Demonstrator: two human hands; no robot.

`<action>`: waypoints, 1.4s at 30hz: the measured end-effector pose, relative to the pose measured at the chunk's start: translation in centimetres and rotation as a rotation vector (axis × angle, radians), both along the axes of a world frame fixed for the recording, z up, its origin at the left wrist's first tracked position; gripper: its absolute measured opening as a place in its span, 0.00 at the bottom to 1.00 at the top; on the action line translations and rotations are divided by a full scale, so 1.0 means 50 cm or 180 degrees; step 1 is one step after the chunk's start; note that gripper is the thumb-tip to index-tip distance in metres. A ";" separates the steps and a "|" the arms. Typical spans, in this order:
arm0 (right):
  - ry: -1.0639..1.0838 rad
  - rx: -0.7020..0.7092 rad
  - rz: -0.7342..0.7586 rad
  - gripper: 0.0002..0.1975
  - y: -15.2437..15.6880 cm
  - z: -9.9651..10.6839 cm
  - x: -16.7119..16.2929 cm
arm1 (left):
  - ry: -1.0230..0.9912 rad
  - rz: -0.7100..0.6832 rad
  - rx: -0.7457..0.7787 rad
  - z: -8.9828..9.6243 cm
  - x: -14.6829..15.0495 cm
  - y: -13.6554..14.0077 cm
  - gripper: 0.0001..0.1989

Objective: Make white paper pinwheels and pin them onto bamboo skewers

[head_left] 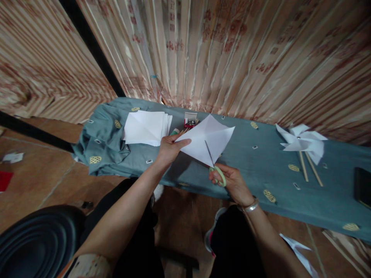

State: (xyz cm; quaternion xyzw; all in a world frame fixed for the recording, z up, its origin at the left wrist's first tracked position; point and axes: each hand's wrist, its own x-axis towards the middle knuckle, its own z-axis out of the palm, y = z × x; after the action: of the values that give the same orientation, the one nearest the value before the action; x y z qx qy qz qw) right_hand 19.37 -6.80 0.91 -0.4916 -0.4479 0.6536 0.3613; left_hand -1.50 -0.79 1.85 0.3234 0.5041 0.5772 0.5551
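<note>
My left hand pinches one corner of a white paper sheet, thumb on top, and holds it up over the cloth. In my right hand is a pair of scissors with light green handles, my fingers through the loops. One dark blade lies over the sheet, pointing up from its lower corner; the other blade is hidden behind the paper. Beyond my left hand, a stack of white paper rests on the cloth. A small red and white box of metal bits is partly covered by the sheet.
The narrow table wears a blue-green cloth with yellow prints. Right of my hands lie white paper pinwheels with wooden sticks. A dark object sits at the right edge. Curtains hang behind; a black stool stands lower left.
</note>
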 end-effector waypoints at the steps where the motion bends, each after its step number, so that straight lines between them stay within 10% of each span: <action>1: 0.0005 -0.0012 -0.0015 0.22 0.000 -0.001 0.000 | -0.0012 -0.0001 0.0004 0.000 0.000 0.000 0.16; 42: -0.0006 -0.0303 0.0474 0.27 -0.007 -0.009 0.021 | -0.0068 0.0198 0.0029 0.005 -0.012 0.005 0.15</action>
State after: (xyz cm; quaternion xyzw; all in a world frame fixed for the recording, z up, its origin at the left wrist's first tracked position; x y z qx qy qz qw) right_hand 20.40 -7.16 0.46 -0.4742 -0.4520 0.6987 0.2875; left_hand -2.12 -0.53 2.11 0.3039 0.5053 0.5998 0.5408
